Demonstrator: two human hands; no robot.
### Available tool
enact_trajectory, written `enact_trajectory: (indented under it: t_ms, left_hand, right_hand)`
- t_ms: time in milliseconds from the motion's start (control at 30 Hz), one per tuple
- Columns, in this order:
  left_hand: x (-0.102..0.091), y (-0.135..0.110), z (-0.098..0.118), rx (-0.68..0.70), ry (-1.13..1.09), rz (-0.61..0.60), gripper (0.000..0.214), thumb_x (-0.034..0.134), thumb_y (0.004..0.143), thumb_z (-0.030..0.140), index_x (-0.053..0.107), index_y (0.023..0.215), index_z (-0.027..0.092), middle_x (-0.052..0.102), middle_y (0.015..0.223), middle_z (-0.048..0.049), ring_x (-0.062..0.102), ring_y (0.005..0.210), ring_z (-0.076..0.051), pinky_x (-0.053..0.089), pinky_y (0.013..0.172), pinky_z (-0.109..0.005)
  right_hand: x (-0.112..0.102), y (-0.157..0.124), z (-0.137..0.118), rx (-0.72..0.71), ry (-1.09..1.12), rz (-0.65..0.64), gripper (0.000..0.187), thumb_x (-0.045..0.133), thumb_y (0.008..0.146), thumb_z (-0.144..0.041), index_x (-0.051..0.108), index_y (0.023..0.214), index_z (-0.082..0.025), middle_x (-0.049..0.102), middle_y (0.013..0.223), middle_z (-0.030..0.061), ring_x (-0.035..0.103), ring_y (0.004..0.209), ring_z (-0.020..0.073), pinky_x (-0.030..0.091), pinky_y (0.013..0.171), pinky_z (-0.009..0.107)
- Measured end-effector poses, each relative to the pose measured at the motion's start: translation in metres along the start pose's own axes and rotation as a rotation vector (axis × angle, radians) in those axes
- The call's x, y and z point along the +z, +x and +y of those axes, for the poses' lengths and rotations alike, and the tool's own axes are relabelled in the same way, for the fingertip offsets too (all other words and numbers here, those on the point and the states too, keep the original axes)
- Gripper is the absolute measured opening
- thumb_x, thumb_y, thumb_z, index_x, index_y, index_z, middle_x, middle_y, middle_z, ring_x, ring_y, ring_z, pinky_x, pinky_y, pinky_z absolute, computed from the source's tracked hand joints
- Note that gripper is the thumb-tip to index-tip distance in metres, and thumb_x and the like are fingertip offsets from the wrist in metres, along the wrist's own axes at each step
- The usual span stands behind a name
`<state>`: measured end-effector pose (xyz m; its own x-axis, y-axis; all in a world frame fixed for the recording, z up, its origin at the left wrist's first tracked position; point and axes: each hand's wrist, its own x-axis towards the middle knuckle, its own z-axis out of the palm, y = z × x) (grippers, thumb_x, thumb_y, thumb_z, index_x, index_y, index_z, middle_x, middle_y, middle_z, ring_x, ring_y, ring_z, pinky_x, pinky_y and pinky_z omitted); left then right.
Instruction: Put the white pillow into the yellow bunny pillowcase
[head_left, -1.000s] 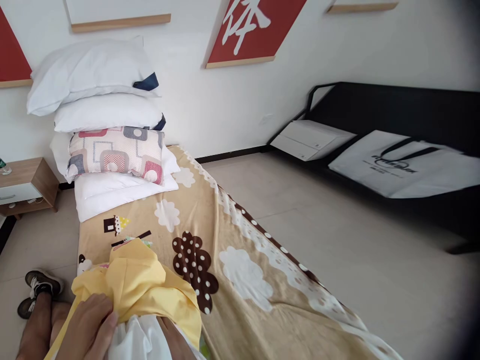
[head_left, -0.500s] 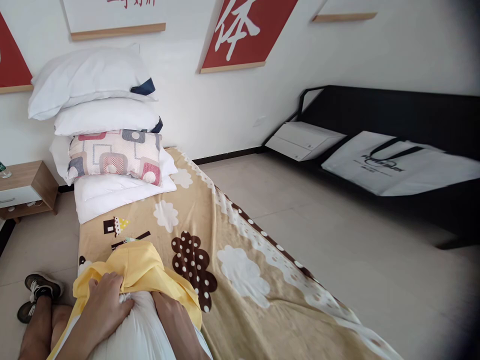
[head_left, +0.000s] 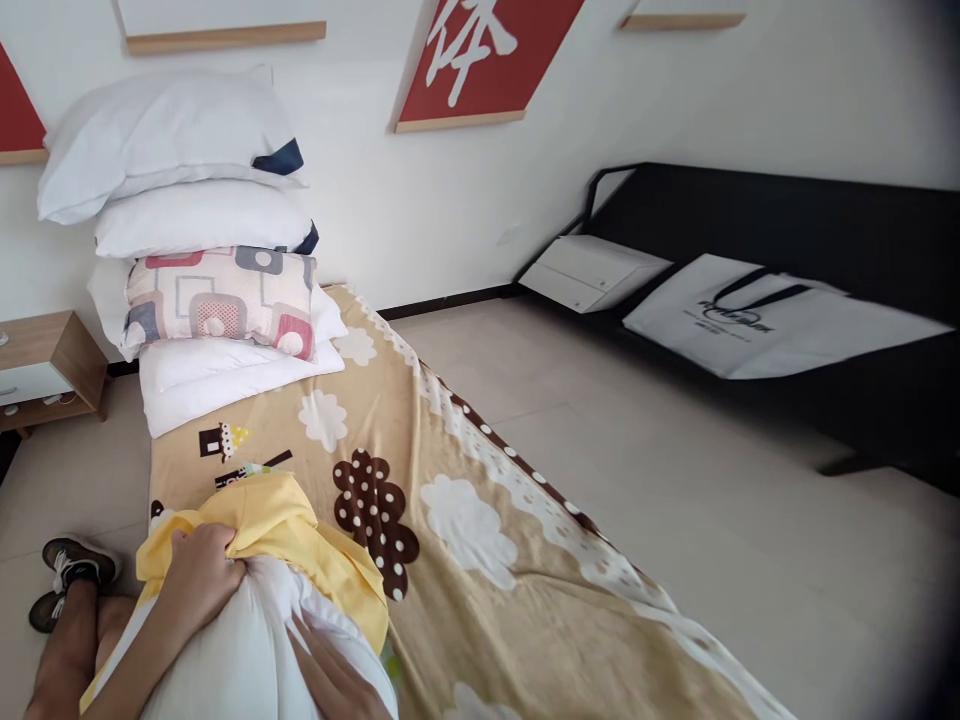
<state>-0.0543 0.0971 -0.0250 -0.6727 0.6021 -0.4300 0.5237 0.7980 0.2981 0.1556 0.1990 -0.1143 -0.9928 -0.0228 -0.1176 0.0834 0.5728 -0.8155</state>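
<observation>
A yellow pillowcase lies bunched around a plump white pillow in front of me, over the near part of the bed. My left hand is closed on the gathered edge of the yellow cloth, where it meets the white pillow. Lower and to the right, my right hand rests along the white pillow's side, its fingers stretched out together and pressed into it. Part of the pillow is hidden by the cloth and the bottom edge of the picture.
A brown patterned blanket covers the bed. Stacked pillows stand at its head. A wooden nightstand is at left. Beyond the floor on the right, a black bench holds a white box and a white bag.
My right hand has drawn back from under the yellow cloth toward me, along the white pillow. My left hand keeps its grip on the cloth. The view has shifted slightly.
</observation>
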Motion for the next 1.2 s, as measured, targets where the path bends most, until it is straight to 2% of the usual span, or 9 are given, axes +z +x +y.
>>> enact_trajectory:
  t_ms: [100,200,433,567,700,800,900,1000,1200]
  left_hand:
    - [-0.003,0.002,-0.007,-0.009,0.06,0.091,0.018,0.044,0.077,0.021,0.04,0.06,0.021,0.066,0.075,-0.0071,0.058,0.077,-0.02,0.029,0.068,-0.031]
    - [-0.009,0.0,-0.013,-0.019,0.109,0.148,0.021,0.045,0.079,0.024,0.04,0.059,0.021,0.065,0.073,-0.0072,0.056,0.074,-0.019,0.028,0.065,-0.03]
    - [-0.012,0.0,-0.017,0.006,0.083,0.189,0.023,0.044,0.082,0.029,0.046,0.061,0.02,0.066,0.073,-0.008,0.055,0.07,-0.018,0.028,0.065,-0.029]
    - [-0.008,0.008,-0.026,-0.02,-0.013,0.186,0.026,0.042,0.082,0.032,0.043,0.058,0.02,0.06,0.065,-0.0046,0.049,0.065,-0.016,0.026,0.062,-0.029]
    - [-0.004,0.01,-0.038,-0.001,-0.196,0.16,0.028,0.04,0.075,0.041,0.038,0.055,0.021,0.049,0.059,-0.0006,0.047,0.066,-0.016,0.027,0.063,-0.029]
    - [-0.004,0.009,-0.044,-0.01,-0.264,0.184,0.03,0.038,0.069,0.048,0.036,0.054,0.022,0.044,0.058,0.0001,0.045,0.065,-0.017,0.028,0.063,-0.029]
    - [-0.01,0.008,-0.05,-0.037,-0.292,0.192,0.033,0.037,0.065,0.052,0.037,0.053,0.022,0.044,0.058,-0.0002,0.044,0.064,-0.017,0.028,0.061,-0.029]
    - [-0.018,0.004,-0.058,-0.08,-0.332,0.218,0.034,0.038,0.064,0.055,0.04,0.054,0.022,0.042,0.058,0.0004,0.042,0.063,-0.017,0.028,0.061,-0.028]
    - [-0.023,-0.007,-0.068,-0.134,-0.383,0.344,0.033,0.042,0.065,0.052,0.042,0.054,0.022,0.04,0.057,0.0011,0.042,0.062,-0.016,0.03,0.059,-0.027]
  right_hand:
    - [-0.008,0.026,-0.016,-0.032,0.015,-0.098,0.072,0.033,0.098,-0.055,0.027,0.155,-0.012,0.026,0.158,0.014,0.026,0.147,0.0277,0.025,0.121,0.043]
    - [-0.022,0.045,-0.035,-0.095,0.016,-0.138,0.09,0.05,0.09,-0.057,0.021,0.154,-0.001,0.022,0.158,0.024,0.022,0.148,0.0336,0.022,0.122,0.047]
    - [-0.039,0.07,-0.046,-0.085,0.105,-0.05,0.088,0.062,0.081,-0.055,0.031,0.151,-0.011,0.043,0.151,0.0197,0.039,0.141,0.0311,0.029,0.119,0.046]
    - [-0.032,0.051,-0.028,-0.031,0.109,0.048,0.096,0.06,0.082,-0.064,0.026,0.154,-0.011,0.038,0.154,0.0202,0.036,0.143,0.031,0.031,0.118,0.046]
    - [-0.018,0.007,-0.006,-0.087,-0.193,0.426,0.087,0.054,0.085,-0.067,0.03,0.154,-0.02,0.031,0.158,0.0165,0.033,0.144,0.0355,0.035,0.115,0.052]
    - [0.001,-0.011,0.011,-0.069,-0.351,0.522,0.095,0.053,0.081,-0.074,0.025,0.156,-0.022,0.037,0.156,0.0155,0.044,0.138,0.0356,0.048,0.105,0.047]
    - [0.027,-0.003,0.02,-0.129,-0.354,0.492,0.092,0.046,0.086,-0.073,0.019,0.158,-0.022,0.053,0.144,0.0133,0.056,0.128,0.0323,0.053,0.098,0.043]
    - [0.038,0.025,0.013,-0.245,-0.296,0.417,0.063,0.038,0.1,-0.045,0.021,0.157,-0.023,0.063,0.134,0.0101,0.061,0.121,0.0257,0.051,0.1,0.037]
    - [-0.004,0.074,-0.031,-0.257,-0.048,0.061,0.072,0.047,0.093,-0.055,0.034,0.151,-0.014,0.05,0.146,0.0163,0.05,0.131,0.0299,0.04,0.112,0.043]
